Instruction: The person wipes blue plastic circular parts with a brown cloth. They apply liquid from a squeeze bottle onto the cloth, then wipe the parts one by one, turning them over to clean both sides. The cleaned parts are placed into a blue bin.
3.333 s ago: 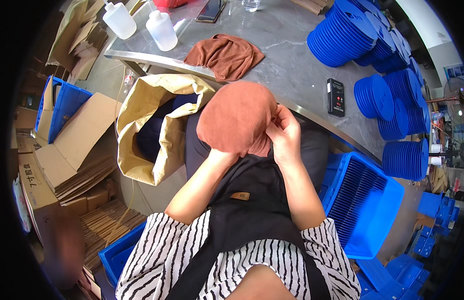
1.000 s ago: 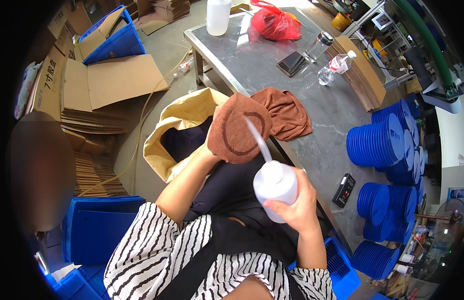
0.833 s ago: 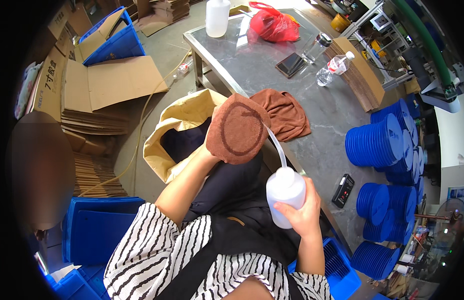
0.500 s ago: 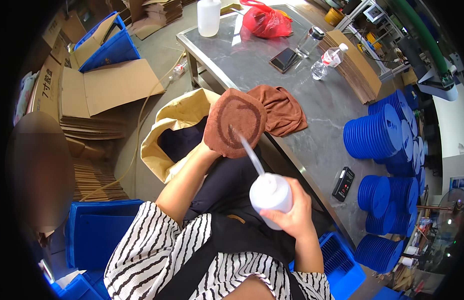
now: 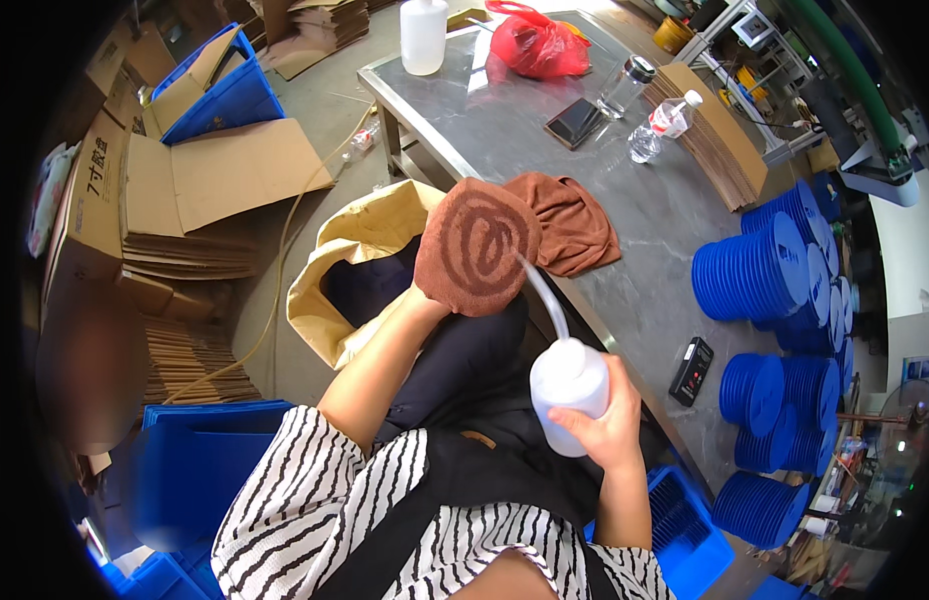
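At the far left, flattened cardboard boxes [image 5: 185,200] lie stacked on the floor, with a blue crate [image 5: 220,90] behind them and more blue bins low by the person's striped sleeve. An open brown paper sack [image 5: 355,260] stands just left of the person's knees, close under the table edge, so the room on that side is tight.

The left hand [image 5: 477,250] is hidden inside a brown cloth [image 5: 485,215] pulled over it like a mitt; its fingers cannot be seen, so how they are set cannot be told. The cloth is held up over the lap, just at the table's near edge, with a dark wet spiral on its face.

The right hand [image 5: 610,425] is wrapped around a white squeeze bottle [image 5: 570,385], whose bent spout reaches up to the cloth, probably touching it.

A second brown cloth [image 5: 575,220] lies on the grey table [image 5: 635,280]. Farther back are a white bottle, a red bag, a phone and water bottles. Stacks of blue lids [image 5: 765,270] crowd the right end.
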`<state>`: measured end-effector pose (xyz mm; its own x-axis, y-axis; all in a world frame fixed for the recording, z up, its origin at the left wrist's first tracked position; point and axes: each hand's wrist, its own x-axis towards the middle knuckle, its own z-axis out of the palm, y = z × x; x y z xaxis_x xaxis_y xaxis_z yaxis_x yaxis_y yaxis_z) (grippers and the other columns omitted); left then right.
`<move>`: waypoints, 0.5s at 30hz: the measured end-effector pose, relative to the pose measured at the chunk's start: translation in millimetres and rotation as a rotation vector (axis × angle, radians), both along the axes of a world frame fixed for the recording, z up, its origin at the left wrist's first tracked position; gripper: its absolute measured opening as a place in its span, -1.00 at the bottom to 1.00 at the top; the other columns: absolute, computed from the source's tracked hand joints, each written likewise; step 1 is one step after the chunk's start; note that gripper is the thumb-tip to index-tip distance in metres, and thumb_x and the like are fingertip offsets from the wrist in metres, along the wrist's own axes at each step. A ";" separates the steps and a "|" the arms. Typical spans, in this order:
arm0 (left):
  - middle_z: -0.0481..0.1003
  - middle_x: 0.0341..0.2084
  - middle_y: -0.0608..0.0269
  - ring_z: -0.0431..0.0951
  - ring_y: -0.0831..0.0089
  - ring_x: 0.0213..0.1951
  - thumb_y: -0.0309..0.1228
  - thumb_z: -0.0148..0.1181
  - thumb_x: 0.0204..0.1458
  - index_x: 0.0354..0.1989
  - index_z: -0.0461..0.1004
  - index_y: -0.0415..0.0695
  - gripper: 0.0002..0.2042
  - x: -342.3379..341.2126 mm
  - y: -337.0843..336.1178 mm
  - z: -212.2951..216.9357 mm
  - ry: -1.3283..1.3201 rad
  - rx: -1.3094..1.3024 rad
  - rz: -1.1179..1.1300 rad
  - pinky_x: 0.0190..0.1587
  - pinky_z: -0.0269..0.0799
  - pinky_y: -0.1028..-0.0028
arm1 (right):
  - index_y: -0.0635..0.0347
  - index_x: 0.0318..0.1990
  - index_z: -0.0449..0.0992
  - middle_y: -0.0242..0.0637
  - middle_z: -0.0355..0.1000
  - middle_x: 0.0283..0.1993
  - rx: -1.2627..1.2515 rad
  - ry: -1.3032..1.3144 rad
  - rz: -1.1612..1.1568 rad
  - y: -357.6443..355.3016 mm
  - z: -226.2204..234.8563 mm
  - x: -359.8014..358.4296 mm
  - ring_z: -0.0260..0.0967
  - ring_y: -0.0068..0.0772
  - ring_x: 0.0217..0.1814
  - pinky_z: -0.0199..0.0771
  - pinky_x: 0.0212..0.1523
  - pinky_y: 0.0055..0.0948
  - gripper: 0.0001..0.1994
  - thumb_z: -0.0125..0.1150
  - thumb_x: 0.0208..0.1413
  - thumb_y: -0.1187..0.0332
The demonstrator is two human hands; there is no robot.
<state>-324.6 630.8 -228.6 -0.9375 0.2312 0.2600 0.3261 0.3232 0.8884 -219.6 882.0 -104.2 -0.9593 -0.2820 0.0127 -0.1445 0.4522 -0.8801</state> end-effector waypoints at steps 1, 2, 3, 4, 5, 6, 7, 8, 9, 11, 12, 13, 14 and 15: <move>0.33 0.16 0.25 0.28 0.38 0.20 -0.22 0.03 0.20 0.21 0.28 0.00 -0.59 1.4 0.8 4.5 -0.089 0.058 -0.001 0.30 0.13 0.33 | 0.26 -0.06 0.44 -0.10 0.50 -0.17 0.039 0.008 0.039 1.1 -2.0 2.6 0.52 -0.17 -0.13 0.48 -0.10 -0.29 -0.37 0.56 -0.28 0.12; 0.33 0.15 0.26 0.28 0.38 0.20 -0.23 0.04 0.19 0.21 0.28 0.00 -0.59 2.2 0.8 9.3 -0.174 0.114 0.006 0.30 0.13 0.32 | 0.26 -0.06 0.44 -0.09 0.51 -0.17 0.077 0.015 0.080 1.2 -3.1 3.2 0.52 -0.18 -0.12 0.48 -0.09 -0.29 -0.37 0.57 -0.28 0.13; 0.31 0.18 0.27 0.24 0.35 0.24 -0.20 0.01 0.19 0.21 0.29 0.03 -0.59 0.8 -1.3 7.8 -0.285 0.203 0.003 0.33 0.04 0.28 | 0.25 -0.06 0.44 -0.14 0.51 -0.16 0.082 0.023 0.104 -0.5 -3.1 -0.7 0.51 -0.28 -0.12 0.47 -0.07 -0.30 -0.38 0.57 -0.28 0.16; 0.31 0.18 0.28 0.24 0.33 0.24 -0.19 0.01 0.18 0.21 0.30 0.04 -0.58 1.9 -2.2 8.1 -0.224 0.065 0.040 0.34 0.03 0.27 | 0.25 -0.05 0.44 -0.16 0.51 -0.16 -0.006 -0.001 0.080 -2.4 -3.9 -5.8 0.51 -0.31 -0.12 0.46 -0.06 -0.32 -0.38 0.57 -0.28 0.16; 0.32 0.18 0.28 0.23 0.32 0.24 -0.19 0.01 0.17 0.21 0.31 0.05 -0.58 2.5 -3.9 8.6 -0.163 -0.077 0.085 0.34 0.02 0.26 | 0.25 -0.05 0.44 -0.18 0.51 -0.16 -0.096 -0.020 0.057 -5.3 -5.7 -15.8 0.50 -0.33 -0.12 0.45 -0.05 -0.33 -0.38 0.58 -0.28 0.16; 0.32 0.18 0.29 0.23 0.30 0.25 -0.18 0.02 0.16 0.21 0.31 0.06 -0.58 5.2 -5.1 7.8 -0.111 -0.216 0.132 0.35 0.01 0.25 | 0.25 -0.05 0.44 -0.20 0.51 -0.15 -0.185 -0.041 0.035 -8.3 -8.0 -27.6 0.49 -0.36 -0.12 0.45 -0.05 -0.35 -0.38 0.58 -0.27 0.16; 0.34 0.15 0.29 0.25 0.29 0.23 -0.18 0.05 0.14 0.19 0.33 0.06 -0.57 4.7 -6.2 1.7 -0.016 -0.357 0.186 0.33 0.04 0.24 | 0.26 -0.02 0.43 -0.26 0.50 -0.14 -0.269 -0.075 0.037 -12.2 -10.6 -44.5 0.45 -0.42 -0.09 0.42 -0.01 -0.38 -0.37 0.58 -0.26 0.17; 0.36 0.12 0.29 0.27 0.27 0.21 -0.18 0.08 0.11 0.18 0.34 0.06 -0.57 4.8 -8.1 -3.2 0.078 -0.504 0.241 0.32 0.07 0.23 | 0.25 0.00 0.42 -0.27 0.50 -0.11 -0.350 -0.051 0.049 -18.4 -14.8 -65.2 0.45 -0.41 -0.05 0.40 0.02 -0.39 -0.37 0.56 -0.23 0.17; 0.39 0.10 0.29 0.29 0.26 0.19 -0.17 0.11 0.09 0.16 0.36 0.06 -0.56 2.1 -8.4 -5.1 0.180 -0.648 0.286 0.30 0.10 0.23 | 0.24 0.02 0.41 -0.29 0.49 -0.08 -0.441 0.009 0.020 -28.8 -19.3 -88.4 0.44 -0.42 -0.03 0.40 0.03 -0.39 -0.37 0.55 -0.20 0.18; 0.40 0.05 0.31 0.36 0.33 0.12 -0.22 0.17 0.07 0.11 0.38 0.03 -0.60 1.1 -8.8 9.7 0.049 -0.567 0.258 0.21 0.21 0.30 | 0.22 0.04 0.38 -0.30 0.46 -0.05 -0.516 0.066 -0.043 -48.7 -36.7 -147.0 0.41 -0.44 0.01 0.38 0.06 -0.39 -0.42 0.51 -0.15 0.29; 0.41 0.03 0.32 0.39 0.37 0.08 -0.24 0.20 0.06 0.08 0.39 0.02 -0.61 1.1 -8.0 18.3 -0.014 -0.533 0.238 0.16 0.26 0.33 | 0.22 0.05 0.37 -0.29 0.44 -0.03 -0.468 0.257 -0.050 -64.7 -50.8 -181.5 0.40 -0.42 0.02 0.38 0.06 -0.37 -0.44 0.48 -0.13 0.34; 0.45 -0.02 0.31 0.40 0.35 0.06 -0.25 0.20 0.06 0.02 0.44 0.03 -0.66 2.9 -6.8 21.8 0.085 -0.720 0.289 0.17 0.25 0.33 | 0.22 0.04 0.36 -0.27 0.43 -0.01 -0.491 0.294 -0.050 -81.8 -64.4 -212.3 0.39 -0.39 0.04 0.38 0.06 -0.36 -0.43 0.49 -0.15 0.35; 0.48 -0.09 0.30 0.41 0.35 0.04 -0.29 0.22 0.03 0.00 0.46 0.05 -0.68 9.4 -15.0 4.9 0.412 -0.853 0.359 0.15 0.27 0.35 | 0.21 0.03 0.35 -0.22 0.42 -0.02 -0.439 0.352 -0.084 -104.1 -79.4 -240.7 0.39 -0.30 0.03 0.38 0.05 -0.33 -0.40 0.52 -0.21 0.36; 0.48 -0.10 0.29 0.42 0.36 0.03 -0.32 0.23 0.02 -0.01 0.46 0.03 -0.68 17.0 -21.5 -6.3 0.273 -0.664 0.363 0.14 0.28 0.35 | 0.20 0.02 0.33 -0.17 0.41 -0.04 -0.343 0.455 -0.155 -129.3 -101.8 -267.3 0.39 -0.21 0.02 0.37 0.05 -0.28 -0.35 0.55 -0.29 0.37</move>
<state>-307.7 609.3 -234.9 -0.9071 0.1111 0.4060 0.2771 0.8837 0.3773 -487.0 752.7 -205.9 -0.8659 -0.0460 0.4982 -0.4966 0.1990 -0.8448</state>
